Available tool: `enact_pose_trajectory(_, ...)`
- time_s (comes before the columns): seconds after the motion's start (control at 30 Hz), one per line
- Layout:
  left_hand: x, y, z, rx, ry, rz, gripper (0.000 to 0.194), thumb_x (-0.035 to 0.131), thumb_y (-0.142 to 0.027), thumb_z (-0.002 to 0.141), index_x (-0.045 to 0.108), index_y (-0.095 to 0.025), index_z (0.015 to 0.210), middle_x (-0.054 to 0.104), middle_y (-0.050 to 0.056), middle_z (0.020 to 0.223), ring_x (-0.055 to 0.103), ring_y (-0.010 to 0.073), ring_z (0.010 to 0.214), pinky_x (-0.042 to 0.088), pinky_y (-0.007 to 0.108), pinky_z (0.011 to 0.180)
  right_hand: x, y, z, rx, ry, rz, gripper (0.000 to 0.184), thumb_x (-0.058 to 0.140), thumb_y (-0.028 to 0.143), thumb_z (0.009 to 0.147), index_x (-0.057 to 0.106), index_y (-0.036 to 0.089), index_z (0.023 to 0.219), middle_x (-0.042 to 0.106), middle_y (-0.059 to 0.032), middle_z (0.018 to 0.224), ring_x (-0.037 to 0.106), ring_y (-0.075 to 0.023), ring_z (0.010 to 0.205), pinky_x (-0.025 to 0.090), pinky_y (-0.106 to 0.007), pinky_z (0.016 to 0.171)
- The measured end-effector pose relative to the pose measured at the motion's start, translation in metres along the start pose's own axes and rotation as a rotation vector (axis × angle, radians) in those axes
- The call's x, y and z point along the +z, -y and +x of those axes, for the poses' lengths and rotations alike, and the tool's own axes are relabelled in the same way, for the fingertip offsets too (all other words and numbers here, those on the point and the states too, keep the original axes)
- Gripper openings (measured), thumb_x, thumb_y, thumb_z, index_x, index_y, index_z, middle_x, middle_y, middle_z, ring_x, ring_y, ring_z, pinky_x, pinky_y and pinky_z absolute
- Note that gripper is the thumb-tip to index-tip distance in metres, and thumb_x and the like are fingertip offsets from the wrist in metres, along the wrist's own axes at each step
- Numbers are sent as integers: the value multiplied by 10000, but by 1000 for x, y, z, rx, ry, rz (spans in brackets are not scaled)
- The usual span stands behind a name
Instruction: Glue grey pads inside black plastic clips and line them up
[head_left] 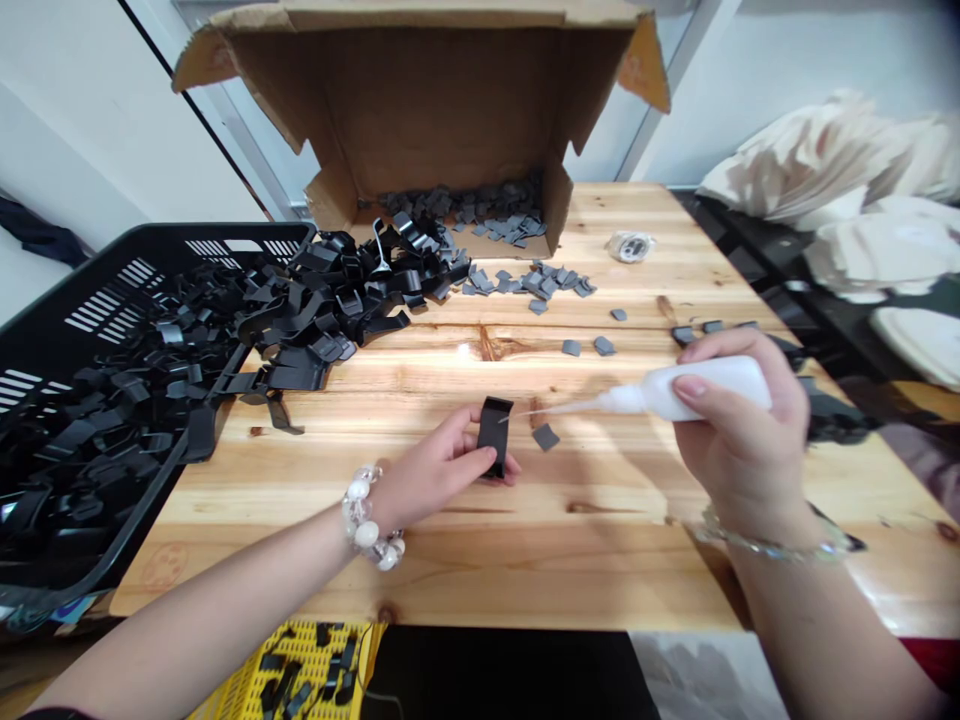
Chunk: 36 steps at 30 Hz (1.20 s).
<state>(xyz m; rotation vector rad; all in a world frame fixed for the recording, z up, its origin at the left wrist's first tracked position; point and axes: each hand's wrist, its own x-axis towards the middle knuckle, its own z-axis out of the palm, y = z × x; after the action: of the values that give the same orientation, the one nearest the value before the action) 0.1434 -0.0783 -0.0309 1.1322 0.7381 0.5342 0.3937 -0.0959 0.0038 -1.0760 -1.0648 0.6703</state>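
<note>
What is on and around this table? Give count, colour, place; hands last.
Table: 1, light wood, centre
Box: 1, brown, far side
Crate: 1, black, left
Basket: 1, yellow, below table edge
Pieces: many, black, in crate, basket, on table
Held piece: 1, black, left hand
Squares: many, grey, in box, on table
Bottle: 1, white, right hand
Round item: 1, dark and clear, right of box
Stacks: several, pale, right of table
Bracelets: 2, pale, one per wrist
Left hand: 1, bare, centre
Right hand: 1, bare, right
</note>
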Motion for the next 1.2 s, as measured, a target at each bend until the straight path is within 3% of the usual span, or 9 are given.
enact_pose_trajectory(0.3,3,-5,-2,-18,25,25,308,562,-277,883,433,-139,1127,691,105,909,669,194,861,501,396,854,-2,-3,1,1,20,50,193,736,152,626,626,211,773,507,19,673,409,-99,559,301,-202,446)
enact_pose_trajectory(1.2,3,-4,-1,-27,33,44,267,507,-212,903,420,-128,1141,675,94,894,651,159,850,512,361,847,-3,-4,1,-27,30,44,218,748,138,622,631,209,791,532,19,721,439,-93,590,332,-193,465)
